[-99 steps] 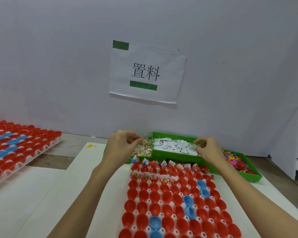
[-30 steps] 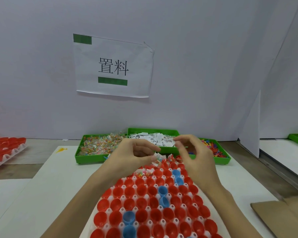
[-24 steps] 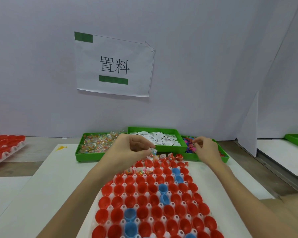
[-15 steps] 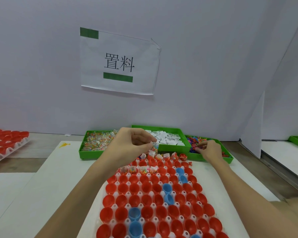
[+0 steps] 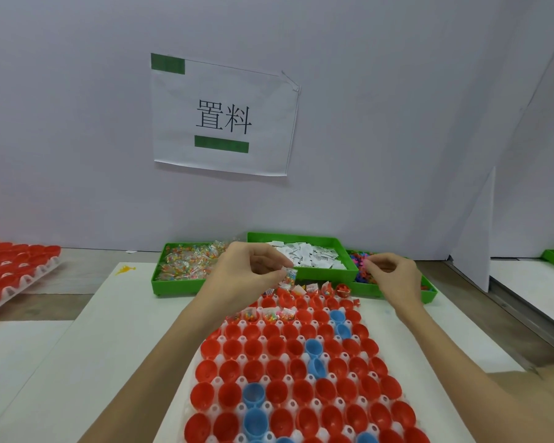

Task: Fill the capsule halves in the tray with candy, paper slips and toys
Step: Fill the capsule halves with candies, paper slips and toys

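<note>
A: What is the left hand (image 5: 243, 276) doing?

B: It pinches a small clear candy packet (image 5: 290, 275) between thumb and fingertips, above the far end of the capsule tray (image 5: 202, 356). The packet hangs roughly upright, its long axis near vertical.

A: And the right hand (image 5: 394, 276)?

B: Its fingers are curled over the near edge of the toy bin (image 5: 429, 290), thumb and forefinger drawn together. Whether they pinch a toy, I cannot tell.

A: How many bins?

B: Three green ones along the back of the bench (image 5: 115, 330): the candy bin (image 5: 173, 284) on the left, the paper slip bin (image 5: 317, 273) in the middle and set slightly farther back, the toy bin on the right. They stand just beside one another.

A: The capsule halves?

B: Mostly red capsule halves (image 5: 275, 346), open side up, in rows running away from the person. Blue capsule halves (image 5: 253, 393) sit among them; I count about seven in view, though the bottom edge cuts some off. The tray's long axis points toward the bins.

A: Any filled?

B: The farthest row holds packets and slips, the hand hiding its left part. In the next row four halves hold candy packets (image 5: 271, 314). The nearer rows hold nothing.

A: Elsewhere?

B: A second tray of red halves (image 5: 10, 270) lies at the far left, well apart. A paper sign (image 5: 223, 115) with two green strips hangs on the wall.
</note>
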`<state>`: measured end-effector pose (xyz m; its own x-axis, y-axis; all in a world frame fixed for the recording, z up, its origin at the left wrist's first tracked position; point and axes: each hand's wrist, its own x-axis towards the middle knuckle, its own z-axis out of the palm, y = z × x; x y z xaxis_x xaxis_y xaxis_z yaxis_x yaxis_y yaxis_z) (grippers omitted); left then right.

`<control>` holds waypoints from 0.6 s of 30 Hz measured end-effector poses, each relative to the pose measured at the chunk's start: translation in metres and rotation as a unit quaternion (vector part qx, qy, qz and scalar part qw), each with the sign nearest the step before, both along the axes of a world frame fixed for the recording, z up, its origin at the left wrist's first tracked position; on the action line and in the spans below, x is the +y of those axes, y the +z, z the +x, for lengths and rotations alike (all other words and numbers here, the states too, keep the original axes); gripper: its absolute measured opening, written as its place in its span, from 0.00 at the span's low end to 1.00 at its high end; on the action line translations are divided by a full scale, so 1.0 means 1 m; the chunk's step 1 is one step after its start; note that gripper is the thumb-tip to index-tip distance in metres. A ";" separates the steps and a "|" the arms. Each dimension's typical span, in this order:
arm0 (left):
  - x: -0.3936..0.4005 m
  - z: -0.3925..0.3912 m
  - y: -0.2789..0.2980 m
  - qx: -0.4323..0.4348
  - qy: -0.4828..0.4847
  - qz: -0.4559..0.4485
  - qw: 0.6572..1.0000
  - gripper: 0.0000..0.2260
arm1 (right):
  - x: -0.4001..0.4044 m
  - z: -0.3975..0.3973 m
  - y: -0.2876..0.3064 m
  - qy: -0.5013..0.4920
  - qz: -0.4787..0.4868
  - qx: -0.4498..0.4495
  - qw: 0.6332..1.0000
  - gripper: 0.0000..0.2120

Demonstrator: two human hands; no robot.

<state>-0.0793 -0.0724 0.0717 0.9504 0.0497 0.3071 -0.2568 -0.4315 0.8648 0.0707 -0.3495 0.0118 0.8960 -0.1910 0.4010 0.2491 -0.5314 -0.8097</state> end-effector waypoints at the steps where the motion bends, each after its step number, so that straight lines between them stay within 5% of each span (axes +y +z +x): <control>1: -0.002 0.000 -0.002 -0.005 0.006 -0.004 1.000 0.05 | 0.006 -0.014 0.006 0.023 0.027 -0.007 0.999 0.05; 6: -0.015 0.002 -0.012 -0.026 0.038 -0.025 0.999 0.04 | 0.034 -0.096 0.028 0.195 0.168 -0.009 0.966 0.07; 9: -0.022 0.003 -0.014 -0.036 0.029 -0.021 0.999 0.05 | 0.047 -0.128 0.034 0.268 0.160 0.023 0.950 0.10; 18: -0.034 -0.001 -0.017 -0.008 -0.077 -0.031 0.997 0.06 | 0.051 -0.135 0.023 0.229 0.123 0.011 0.965 0.03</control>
